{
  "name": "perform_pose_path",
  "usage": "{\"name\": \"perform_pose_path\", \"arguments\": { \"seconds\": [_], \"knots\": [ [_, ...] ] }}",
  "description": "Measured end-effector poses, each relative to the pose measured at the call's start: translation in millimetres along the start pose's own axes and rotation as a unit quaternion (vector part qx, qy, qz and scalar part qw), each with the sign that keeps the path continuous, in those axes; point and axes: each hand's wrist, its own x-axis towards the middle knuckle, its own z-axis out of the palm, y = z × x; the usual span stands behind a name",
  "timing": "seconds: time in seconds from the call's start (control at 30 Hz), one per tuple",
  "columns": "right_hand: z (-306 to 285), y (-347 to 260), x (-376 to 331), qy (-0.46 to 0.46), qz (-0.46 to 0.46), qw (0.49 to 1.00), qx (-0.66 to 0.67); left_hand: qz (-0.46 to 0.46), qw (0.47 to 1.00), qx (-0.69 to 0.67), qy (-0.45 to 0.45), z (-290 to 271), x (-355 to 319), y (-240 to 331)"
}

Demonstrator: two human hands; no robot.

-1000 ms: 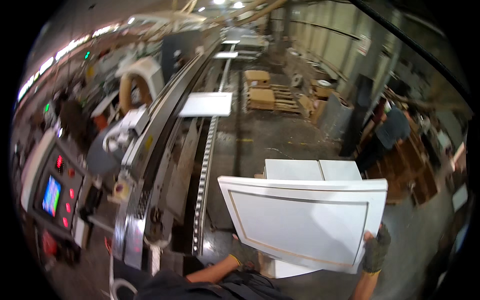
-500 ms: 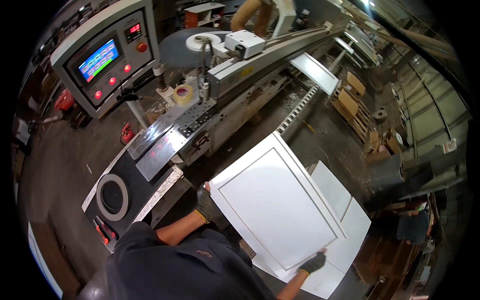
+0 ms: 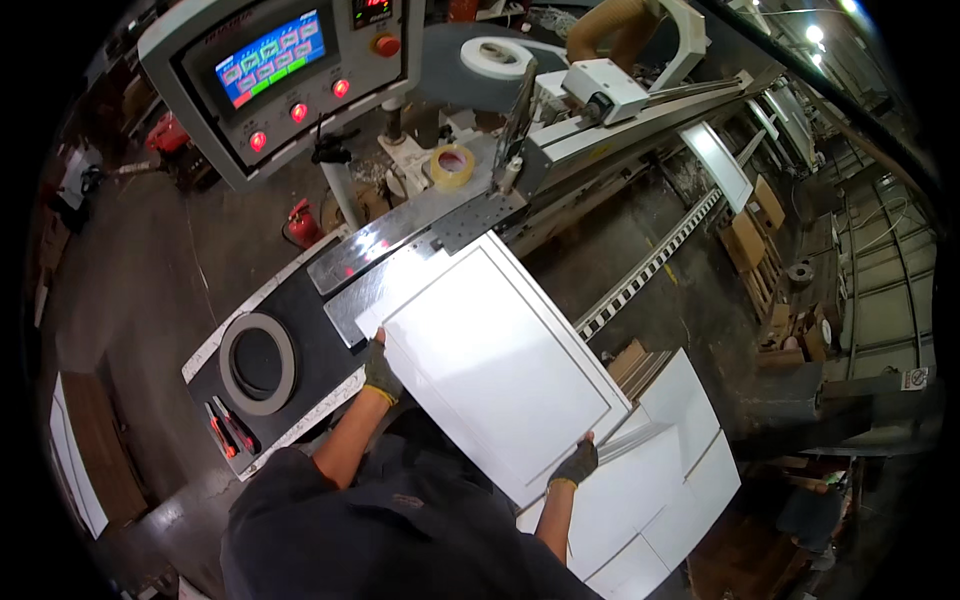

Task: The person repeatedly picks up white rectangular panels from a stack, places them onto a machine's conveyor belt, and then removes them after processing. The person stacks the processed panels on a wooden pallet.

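A white cabinet door panel (image 3: 490,360) with a grooved frame is held between my gloved hands. My left hand (image 3: 381,372) grips its near left edge, thumb on top. On the lower right edge, my right hand (image 3: 575,462) is closed round the panel, with its fingers hidden below. The far end of the panel lies at the machine's shiny metal plate (image 3: 350,305); whether it rests on the plate or hangs just above it, I cannot tell. Below and to the right is a stack of white panels (image 3: 640,510).
A control box (image 3: 275,75) with a lit screen stands at the back left. On the dark side table (image 3: 310,345) lie a grey roll of banding (image 3: 258,363) and two red cutters (image 3: 232,430). A tape roll (image 3: 452,167) sits by the machine's beam (image 3: 640,115). Another white panel (image 3: 715,165) lies farther along.
Both hands have carried the panel up and leftward, away from the stack and over to the metal plate. My view has shifted, and more of the stack now shows.
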Motion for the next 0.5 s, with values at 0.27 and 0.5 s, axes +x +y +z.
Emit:
{"name": "perform_pose_path", "arguments": {
  "seconds": [0.27, 0.5],
  "knots": [
    [58, -6, -26, -0.056, 0.013, 0.998, -0.035, -0.067, 0.994, -0.011, 0.084, 14, 9, 11],
    [49, 9, -8, -0.101, 0.147, 0.982, 0.060, -0.012, 0.945, 0.204, 0.254, -30, 29, -13]
  ]
}}
